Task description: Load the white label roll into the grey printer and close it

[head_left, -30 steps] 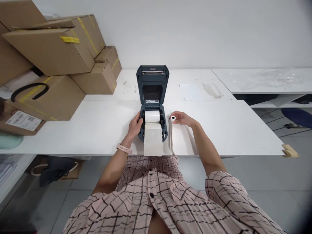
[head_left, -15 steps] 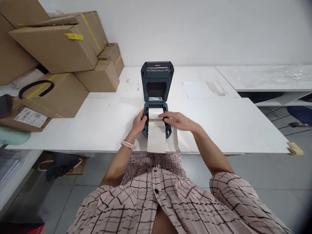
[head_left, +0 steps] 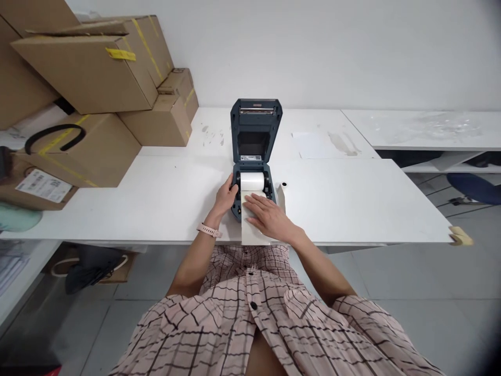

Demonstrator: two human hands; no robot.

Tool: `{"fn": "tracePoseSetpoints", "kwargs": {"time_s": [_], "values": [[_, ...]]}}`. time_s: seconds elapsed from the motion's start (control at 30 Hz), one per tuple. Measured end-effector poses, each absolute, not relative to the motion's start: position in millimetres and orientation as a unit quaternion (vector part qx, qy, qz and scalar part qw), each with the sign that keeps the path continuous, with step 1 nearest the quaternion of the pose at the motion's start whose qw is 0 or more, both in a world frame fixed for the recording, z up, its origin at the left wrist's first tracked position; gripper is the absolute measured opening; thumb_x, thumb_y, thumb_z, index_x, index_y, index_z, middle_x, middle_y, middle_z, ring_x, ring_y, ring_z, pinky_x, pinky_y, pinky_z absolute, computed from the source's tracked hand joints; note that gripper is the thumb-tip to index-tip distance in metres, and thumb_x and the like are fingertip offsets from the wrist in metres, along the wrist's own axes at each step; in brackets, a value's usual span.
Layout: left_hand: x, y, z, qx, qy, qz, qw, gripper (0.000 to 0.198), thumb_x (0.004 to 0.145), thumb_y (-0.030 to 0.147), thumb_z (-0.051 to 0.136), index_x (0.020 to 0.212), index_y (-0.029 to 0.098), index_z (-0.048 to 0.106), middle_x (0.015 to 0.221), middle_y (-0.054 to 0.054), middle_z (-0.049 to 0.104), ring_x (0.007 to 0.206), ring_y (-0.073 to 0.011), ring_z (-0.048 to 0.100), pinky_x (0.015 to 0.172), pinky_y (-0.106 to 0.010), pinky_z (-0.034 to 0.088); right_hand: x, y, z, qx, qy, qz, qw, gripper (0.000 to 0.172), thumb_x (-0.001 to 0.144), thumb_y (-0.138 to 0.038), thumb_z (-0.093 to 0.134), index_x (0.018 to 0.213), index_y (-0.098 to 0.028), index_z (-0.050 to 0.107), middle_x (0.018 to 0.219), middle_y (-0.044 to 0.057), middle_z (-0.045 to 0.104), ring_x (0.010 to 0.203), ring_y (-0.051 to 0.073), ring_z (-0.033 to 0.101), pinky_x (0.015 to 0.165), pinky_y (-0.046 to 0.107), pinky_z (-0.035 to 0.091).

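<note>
A dark label printer [head_left: 256, 125] stands near the table's front edge, its lid tipped up and back. A white label roll [head_left: 252, 180] lies in its body. From the roll a pale label strip [head_left: 249, 237] runs forward to the table's edge. My left hand [head_left: 226, 197] grips the left side of the printer body, thumb on the rim. My right hand [head_left: 270, 218] lies flat on the strip with its fingers stretched out, covering the right front of the body. Close by on the right is a small paper roll [head_left: 282, 192], partly hidden by this hand.
Cardboard boxes [head_left: 97, 73] are stacked at the left, with a black curved band [head_left: 55, 137] on one. A white sheet [head_left: 309, 145] lies behind on the right. Clear plastic [head_left: 438, 125] rests on the far right table. A blue seat [head_left: 477, 188] stands beyond the table's end.
My right hand has moved from the roll's right side down onto the strip and now lies flat. The small paper roll beside the printer has come into view. My left hand stays on the printer.
</note>
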State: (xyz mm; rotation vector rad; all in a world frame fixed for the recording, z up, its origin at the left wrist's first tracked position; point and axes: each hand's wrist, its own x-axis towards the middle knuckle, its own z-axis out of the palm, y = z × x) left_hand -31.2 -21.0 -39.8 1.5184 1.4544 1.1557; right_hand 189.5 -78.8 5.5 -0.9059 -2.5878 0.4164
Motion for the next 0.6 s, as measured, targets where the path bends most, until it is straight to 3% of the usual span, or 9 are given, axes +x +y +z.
{"fn": "tracePoseSetpoints", "kwargs": {"time_s": [0.1,0.23,0.33,0.4,0.47,0.53,0.6], "values": [[-28,-24,-37,0.566,0.557,0.458,0.400,0.070,0.098,0.037,0.049,0.164,0.019,0.034,0.172,-0.008,0.034,0.158,-0.0271,0.035,0.130,-0.043,0.029,183,-87,0,-0.338,-0.916,0.117,0.181,0.055,0.108,-0.047,0.044,0.158,-0.026,0.043,0.167,0.008,0.042,0.159,0.031,0.032,0.125,0.059,0.040],[-25,-25,-29,0.544,0.546,0.472,0.427,0.071,0.097,0.039,0.052,0.163,0.020,0.034,0.173,-0.007,0.031,0.160,-0.0267,0.031,0.131,-0.042,0.028,180,-91,-3,-0.350,-0.916,0.095,0.173,0.056,0.109,-0.048,0.042,0.156,-0.018,0.047,0.167,0.011,0.041,0.159,0.032,0.031,0.124,0.057,0.041],[-21,-38,-24,0.509,0.549,0.487,0.449,0.070,0.097,0.044,0.055,0.162,0.023,0.037,0.173,-0.006,0.032,0.160,-0.0270,0.030,0.131,-0.044,0.028,183,-93,-1,-0.350,-0.911,0.120,0.182,0.057,0.107,-0.049,0.047,0.156,-0.020,0.049,0.168,0.010,0.041,0.159,0.032,0.031,0.124,0.059,0.040],[-17,-59,-24,0.475,0.559,0.488,0.474,0.073,0.097,0.055,0.054,0.162,0.025,0.038,0.173,-0.006,0.031,0.161,-0.0287,0.029,0.131,-0.045,0.029,190,-90,6,-0.323,-0.906,0.184,0.204,0.054,0.105,-0.053,0.050,0.150,-0.024,0.057,0.163,0.009,0.049,0.156,0.032,0.038,0.123,0.059,0.042],[-12,-86,-26,0.457,0.561,0.475,0.502,0.077,0.097,0.064,0.051,0.164,0.031,0.033,0.176,-0.002,0.025,0.163,-0.0299,0.023,0.131,-0.045,0.030,201,-74,16,-0.314,-0.865,0.272,0.280,0.046,0.104,-0.057,0.049,0.136,-0.030,0.069,0.150,0.005,0.064,0.146,0.029,0.053,0.119,0.055,0.048],[-9,-112,-27,0.463,0.540,0.466,0.527,0.083,0.096,0.065,0.054,0.167,0.035,0.022,0.176,0.001,0.022,0.162,-0.0314,0.025,0.128,-0.044,0.035,214,-40,32,-0.361,-0.770,0.317,0.420,0.046,0.104,-0.063,0.045,0.126,-0.034,0.073,0.138,0.002,0.072,0.135,0.026,0.063,0.115,0.052,0.051],[-6,-131,-28,0.465,0.526,0.459,0.544,0.086,0.095,0.063,0.058,0.167,0.038,0.018,0.176,0.003,0.023,0.161,-0.0313,0.028,0.128,-0.042,0.037,223,11,49,-0.418,-0.659,0.290,0.553,0.059,0.099,-0.075,0.040,0.135,-0.036,0.066,0.145,0.003,0.066,0.140,0.028,0.058,0.117,0.055,0.047]]}}
